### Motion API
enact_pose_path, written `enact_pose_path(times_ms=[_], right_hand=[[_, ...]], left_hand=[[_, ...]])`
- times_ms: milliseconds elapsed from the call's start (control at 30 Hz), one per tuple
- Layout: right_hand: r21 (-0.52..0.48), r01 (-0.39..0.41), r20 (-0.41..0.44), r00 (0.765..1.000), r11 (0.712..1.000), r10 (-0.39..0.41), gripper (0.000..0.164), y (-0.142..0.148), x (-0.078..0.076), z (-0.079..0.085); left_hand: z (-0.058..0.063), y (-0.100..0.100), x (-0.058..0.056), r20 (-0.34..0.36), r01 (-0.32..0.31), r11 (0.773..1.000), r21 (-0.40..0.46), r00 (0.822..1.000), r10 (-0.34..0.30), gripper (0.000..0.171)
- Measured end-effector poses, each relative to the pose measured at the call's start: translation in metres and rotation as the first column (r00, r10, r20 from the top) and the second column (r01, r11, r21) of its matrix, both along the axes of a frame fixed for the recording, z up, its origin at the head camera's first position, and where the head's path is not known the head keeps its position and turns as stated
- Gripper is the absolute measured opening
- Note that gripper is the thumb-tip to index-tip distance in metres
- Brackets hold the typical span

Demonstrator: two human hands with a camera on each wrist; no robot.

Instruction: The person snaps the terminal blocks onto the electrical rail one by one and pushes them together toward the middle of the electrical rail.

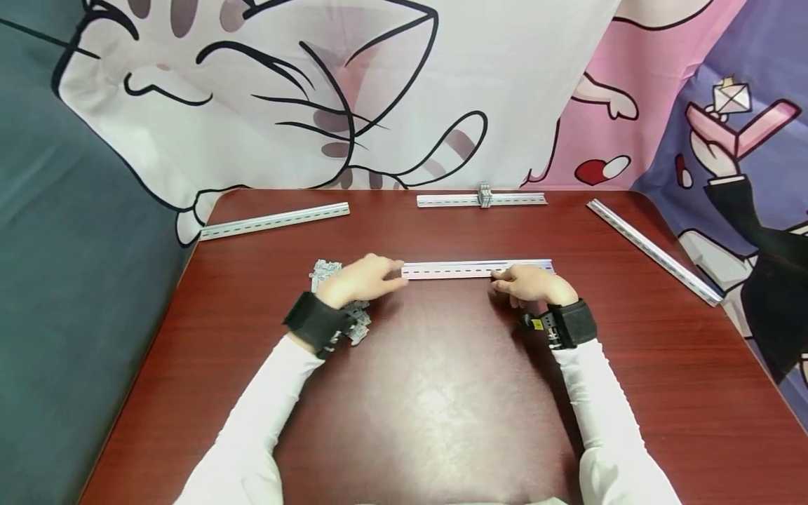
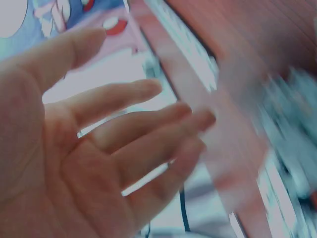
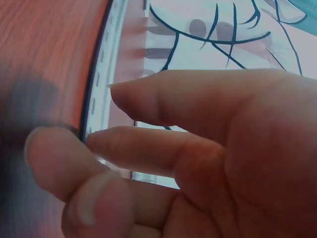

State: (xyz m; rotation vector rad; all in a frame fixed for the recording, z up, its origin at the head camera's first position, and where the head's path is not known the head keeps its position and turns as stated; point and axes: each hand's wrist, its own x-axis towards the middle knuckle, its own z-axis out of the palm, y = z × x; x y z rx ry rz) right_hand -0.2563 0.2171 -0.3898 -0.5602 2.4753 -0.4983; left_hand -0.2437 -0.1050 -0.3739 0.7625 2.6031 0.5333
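A white slotted metal rail (image 1: 448,271) lies across the middle of the table, with its right part behind my right hand (image 1: 529,286). The right fingers are loosely bent; in the right wrist view, thumb (image 3: 148,94) and index fingertip (image 3: 99,143) overlap a rail (image 3: 96,91), with a gap between them. Past the rail's left end, my left hand (image 1: 362,279) has nothing in it, its fingers (image 2: 133,131) fairly straight and spread. Under the left hand and wrist is a pile of grey clip-like parts (image 1: 325,271), partly hidden and blurred in the left wrist view.
A similar rail (image 1: 274,221) lies at the back left and another (image 1: 656,251) slants along the right side. At the back edge, a shorter-looking rail (image 1: 445,200) carries a grey clip-like part (image 1: 485,196). Printed cloth (image 1: 505,84) hangs behind the table (image 1: 404,407).
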Motion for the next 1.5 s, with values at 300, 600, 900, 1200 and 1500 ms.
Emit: enact_pose_path(times_ms=[300, 600, 900, 1200, 1500], right_hand=[[0.013, 0.045, -0.039, 0.998, 0.999, -0.044, 0.031, 0.021, 0.004, 0.008], [0.002, 0.065, -0.080, 0.995, 0.998, -0.065, 0.029, 0.024, 0.006, 0.008], [-0.008, 0.074, -0.074, 0.994, 0.997, -0.075, 0.029, 0.017, 0.001, 0.011], [0.003, 0.070, -0.128, 0.989, 0.998, -0.069, 0.038, -0.001, 0.000, 0.009], [-0.235, 0.129, -0.208, 0.962, 0.963, -0.179, 0.039, -0.081, 0.006, -0.007]], left_hand=[[0.002, -0.042, 0.018, -0.134, -0.173, 0.985, 0.024, 0.975, 0.174, 0.014], [-0.009, -0.039, 0.022, -0.162, -0.269, 0.954, -0.129, 0.955, 0.247, 0.037], [-0.015, -0.050, 0.019, -0.124, -0.273, 0.957, -0.101, 0.958, 0.260, 0.027], [-0.015, -0.060, 0.017, -0.063, -0.229, 0.973, 0.032, 0.971, 0.231, 0.014], [-0.012, -0.022, 0.006, -0.072, -0.315, 0.878, 0.360, 0.929, 0.363, 0.011]])
